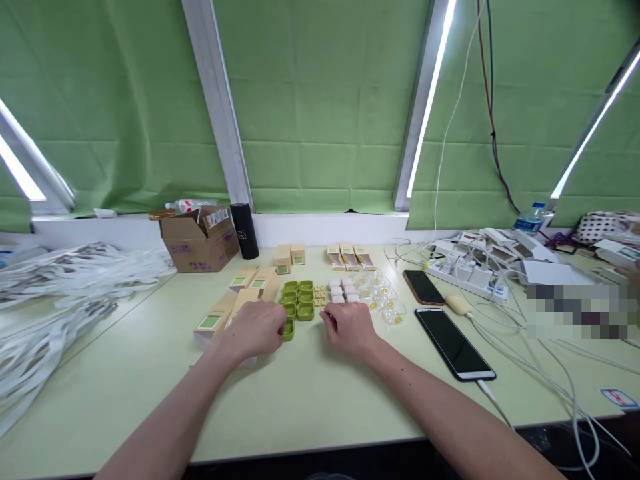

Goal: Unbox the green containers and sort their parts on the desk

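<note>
My left hand (257, 328) is closed at the left edge of the nearest small square green dish (288, 329); its fingertips are partly hidden. More green dishes (305, 311) stand in two columns just beyond. My right hand (350, 327) has thumb and forefinger pinched together, and anything between them is too small to make out. Small beige square pieces (319, 297) lie just past those fingertips. Behind the right hand are rows of pale pink-white blocks (337, 291) and clear plastic cups with yellow marks (393, 311). Beige card boxes with green labels (213, 321) lie by my left hand.
At the back stand more card boxes (297, 255), open card sleeves (349, 256), a cardboard carton (200, 241) and a black cylinder (244, 231). White straps (85, 267) cover the left side. Two phones (454, 343), a power strip (467, 279) and cables occupy the right.
</note>
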`<state>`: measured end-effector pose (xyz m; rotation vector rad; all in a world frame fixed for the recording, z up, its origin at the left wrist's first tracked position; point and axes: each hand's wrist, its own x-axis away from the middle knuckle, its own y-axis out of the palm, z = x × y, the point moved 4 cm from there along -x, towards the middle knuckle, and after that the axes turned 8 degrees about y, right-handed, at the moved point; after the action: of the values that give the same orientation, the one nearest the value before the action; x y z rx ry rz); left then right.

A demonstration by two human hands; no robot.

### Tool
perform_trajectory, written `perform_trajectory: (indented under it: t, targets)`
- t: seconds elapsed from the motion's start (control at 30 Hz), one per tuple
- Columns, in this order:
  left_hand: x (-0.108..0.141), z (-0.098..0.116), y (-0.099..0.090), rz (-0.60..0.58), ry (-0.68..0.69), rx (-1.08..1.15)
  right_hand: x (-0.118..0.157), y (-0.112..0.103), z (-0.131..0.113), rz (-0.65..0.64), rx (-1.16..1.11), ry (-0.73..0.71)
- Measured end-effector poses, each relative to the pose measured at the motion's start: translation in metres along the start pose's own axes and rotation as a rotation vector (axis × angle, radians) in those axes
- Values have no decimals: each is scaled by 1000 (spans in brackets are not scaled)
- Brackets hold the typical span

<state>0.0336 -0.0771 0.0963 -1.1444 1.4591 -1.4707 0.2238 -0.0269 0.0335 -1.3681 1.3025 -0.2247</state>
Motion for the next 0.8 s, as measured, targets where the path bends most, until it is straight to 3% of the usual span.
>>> perform_trajectory:
  t: [0.3,0.47,0.63,0.8]
  targets:
    - [11,-9,-39,190,-117,28,3,-2,-3,43,-52,-69]
    - [4,-16,-46,267,-51,9,8,-3,-11,35,-133,-137]
    - [-36,-51,-49,397,-37,-12,14,-1,-21,12,-176,-228]
    - [-98,-85,-41,407,-81,-134,16,-1,-26,11,-187,-294]
